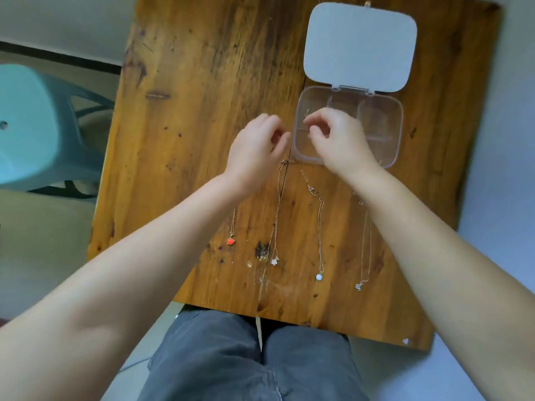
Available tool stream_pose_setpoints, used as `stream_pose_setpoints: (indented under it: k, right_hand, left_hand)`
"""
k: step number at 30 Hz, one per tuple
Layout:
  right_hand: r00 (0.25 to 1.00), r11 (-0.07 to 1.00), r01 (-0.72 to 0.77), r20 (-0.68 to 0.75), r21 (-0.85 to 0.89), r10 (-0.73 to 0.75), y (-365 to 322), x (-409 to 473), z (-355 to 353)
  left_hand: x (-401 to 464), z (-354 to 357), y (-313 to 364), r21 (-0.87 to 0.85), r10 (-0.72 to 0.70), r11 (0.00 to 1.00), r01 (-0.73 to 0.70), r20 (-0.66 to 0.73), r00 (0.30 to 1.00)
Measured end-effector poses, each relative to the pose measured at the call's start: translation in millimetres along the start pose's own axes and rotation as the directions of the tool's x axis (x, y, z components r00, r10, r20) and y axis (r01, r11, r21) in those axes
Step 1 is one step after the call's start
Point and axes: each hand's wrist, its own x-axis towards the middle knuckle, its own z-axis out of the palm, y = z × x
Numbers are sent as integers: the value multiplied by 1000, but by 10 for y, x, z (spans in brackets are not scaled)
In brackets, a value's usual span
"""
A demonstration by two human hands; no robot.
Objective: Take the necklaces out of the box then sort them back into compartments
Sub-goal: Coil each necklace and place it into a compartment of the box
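Note:
A clear plastic box [388, 146] with several compartments stands open on the wooden table [202, 82], its white lid [360, 44] folded back. A small chain [308, 112] lies in its far left compartment. My right hand [335, 140] hovers over the box's left compartments with thumb and fingers curled into a pinch. My left hand [257, 151] is just left of the box, fingers curled. Whether either holds a thin chain is unclear. On the table lie necklaces with a red pendant [230, 241], a flower pendant [274, 261], a white bead [319, 276] and a silver script pendant [359, 285].
A teal plastic stool [34, 125] stands on the floor left of the table. My knees in grey trousers [231, 357] sit under the table's near edge. The laid-out chains run lengthwise between my forearms.

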Motion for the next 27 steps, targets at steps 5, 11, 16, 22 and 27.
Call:
stream_pose_setpoints:
  k: [5,11,16,22,27]
  right_hand:
    - [937,995,95,338,-18,-83,-119,-679,675]
    - [917,978,182,378,-103,-131,-131,-936,1183]
    - [798,874,467,489,-132,-353,-136,-953,1296]
    - [866,959,278,444,-47,-229,-98,-788,1112]
    - [964,941,-110,265,320,22,-62,-598,402]
  left_hand:
    - [-1301,-70,-468,229,-205,959,165,163,965]
    - [-1665,77,-660,276,-192,953,128,222,956]
    - [-1680,6,-677,134,-169,980,150,143,975]
    - [-1471,-296,-708,77,-115,991,114,17,993]
    - [-1082,-363,-559,71,-39,997,38,18,999]
